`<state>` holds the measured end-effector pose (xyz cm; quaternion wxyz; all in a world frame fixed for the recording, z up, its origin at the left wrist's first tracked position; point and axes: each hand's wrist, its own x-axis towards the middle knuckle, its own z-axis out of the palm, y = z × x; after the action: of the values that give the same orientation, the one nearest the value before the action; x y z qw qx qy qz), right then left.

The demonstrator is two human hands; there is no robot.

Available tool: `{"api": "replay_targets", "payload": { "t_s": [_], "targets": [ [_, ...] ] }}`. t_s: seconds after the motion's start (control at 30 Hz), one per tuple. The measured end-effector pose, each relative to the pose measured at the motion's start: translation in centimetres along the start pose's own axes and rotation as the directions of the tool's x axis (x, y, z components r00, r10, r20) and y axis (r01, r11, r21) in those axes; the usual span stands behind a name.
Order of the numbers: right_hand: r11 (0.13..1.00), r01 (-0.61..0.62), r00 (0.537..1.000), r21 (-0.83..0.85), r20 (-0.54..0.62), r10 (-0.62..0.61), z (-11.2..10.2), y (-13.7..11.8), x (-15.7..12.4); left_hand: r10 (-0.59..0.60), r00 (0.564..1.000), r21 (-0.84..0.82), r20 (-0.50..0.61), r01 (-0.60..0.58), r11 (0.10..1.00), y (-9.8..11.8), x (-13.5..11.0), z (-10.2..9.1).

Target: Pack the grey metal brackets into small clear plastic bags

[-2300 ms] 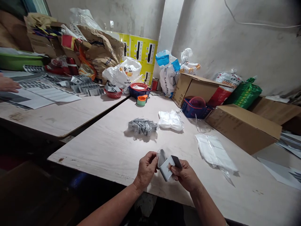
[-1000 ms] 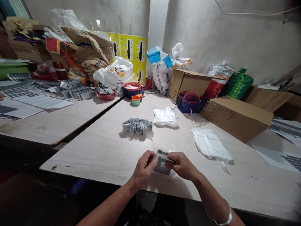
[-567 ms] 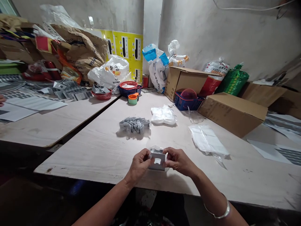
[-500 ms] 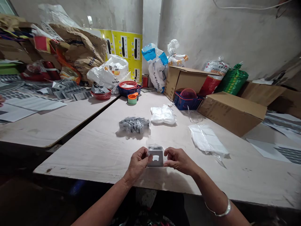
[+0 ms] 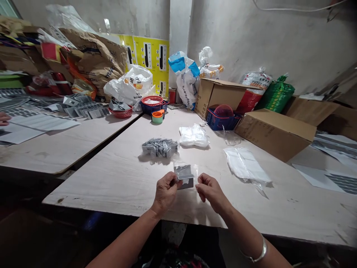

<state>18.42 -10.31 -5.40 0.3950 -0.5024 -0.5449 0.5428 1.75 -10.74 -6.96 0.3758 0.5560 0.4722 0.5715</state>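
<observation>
Near the table's front edge, my left hand [image 5: 166,190] is closed round the left side of a grey bent bracket [image 5: 187,182] with a cutout in its face. A clear plastic bag [image 5: 181,165] surrounds the bracket, its film standing up above and to the right. My right hand [image 5: 210,189] is just right of the bracket, fingers curled and pinched at the bag's right edge; the film between the fingertips is hard to make out. Beyond the hands lies a bundle of bagged grey brackets [image 5: 159,147]. A stack of clear bags [image 5: 193,136] is beside that bundle.
Another stack of plastic bags [image 5: 247,167] lies to the right, before an open cardboard box [image 5: 276,132]. A blue basket [image 5: 221,121] and a tape roll [image 5: 157,117] stand farther back. Loose brackets [image 5: 86,108] cover the left table, across a gap; another person's hand [image 5: 3,119] shows there.
The bracket has tilted back, now showing its upper inner face. My right hand has moved slightly away from the bracket's right edge, its fingers curled tighter.
</observation>
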Motion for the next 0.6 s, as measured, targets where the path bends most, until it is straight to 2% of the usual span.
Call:
{"api": "replay_targets", "payload": {
  "t_s": [0.1,0.17,0.23,0.3,0.37,0.4,0.5,0.6],
  "targets": [
    [0.973,-0.038,0.999,0.228,0.038,0.03,-0.1,-1.0,0.2,0.071,0.996,0.147,0.048,-0.077,0.986,-0.2,-0.1,0.0],
    [0.961,-0.042,0.998,0.273,0.066,0.025,-0.3,-1.4,0.3,0.058,0.997,0.194,0.043,-0.066,0.979,-0.3,0.0,0.1],
    [0.971,-0.022,0.997,0.238,0.076,0.004,-0.5,-1.4,0.4,0.023,0.999,0.228,0.044,-0.032,0.973,-0.5,0.2,0.1],
    [0.992,0.045,0.998,0.114,0.046,-0.05,-0.7,-1.1,0.4,-0.012,0.996,0.243,0.093,-0.011,0.97,-0.7,0.6,0.1],
    [0.984,0.137,0.991,-0.11,0.011,-0.136,-0.8,-0.7,0.5,-0.042,0.988,0.24,0.15,0.005,0.971,-1.0,0.9,0.1],
    [0.954,0.176,0.983,-0.242,0.001,-0.181,-0.9,-0.6,0.5,-0.06,0.984,0.236,0.168,0.019,0.972,-1.2,1.1,0.1],
    [0.77,0.229,0.955,-0.595,-0.014,-0.295,-0.8,-0.6,0.6,-0.127,0.971,0.198,0.203,0.087,0.976,-1.5,1.5,0.0],
    [0.519,0.205,0.923,-0.829,-0.012,-0.385,-0.7,-0.9,0.5,-0.202,0.937,0.076,0.284,0.188,0.979,-1.6,1.9,-0.2]
  ]
}}
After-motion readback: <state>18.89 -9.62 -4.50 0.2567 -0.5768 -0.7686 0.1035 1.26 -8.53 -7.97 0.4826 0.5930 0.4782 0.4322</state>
